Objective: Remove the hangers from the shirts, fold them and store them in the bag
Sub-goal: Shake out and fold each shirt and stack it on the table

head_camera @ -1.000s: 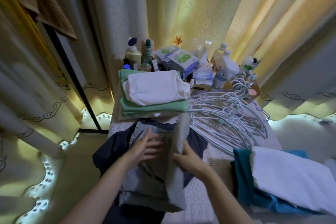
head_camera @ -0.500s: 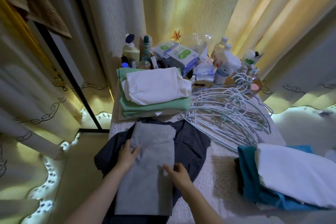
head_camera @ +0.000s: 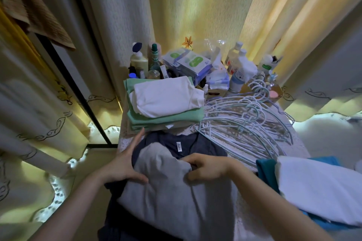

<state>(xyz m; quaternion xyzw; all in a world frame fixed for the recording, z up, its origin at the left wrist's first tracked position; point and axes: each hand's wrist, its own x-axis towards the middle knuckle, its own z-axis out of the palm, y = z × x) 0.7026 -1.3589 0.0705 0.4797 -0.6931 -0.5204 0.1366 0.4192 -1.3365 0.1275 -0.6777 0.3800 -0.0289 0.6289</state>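
Hands work either side of the grey shirt (head_camera: 166, 197). The left hand (head_camera: 125, 164) lies with straight fingers along its left edge, thumb on the cloth. The right hand (head_camera: 207, 167) pinches the bunched upper fold with curled fingers. Half a second ago this shirt lay as a long flat strip; now its far end is doubled back toward the person, so the last fold looks nearly made. It rests on a navy shirt (head_camera: 197, 144) spread over the worktop (head_camera: 299, 150). Beyond the hands sit folded shirts (head_camera: 166, 100); beyond the right hand lie the emptied hangers (head_camera: 244, 123). No bag shows, so storing likely lies ahead.
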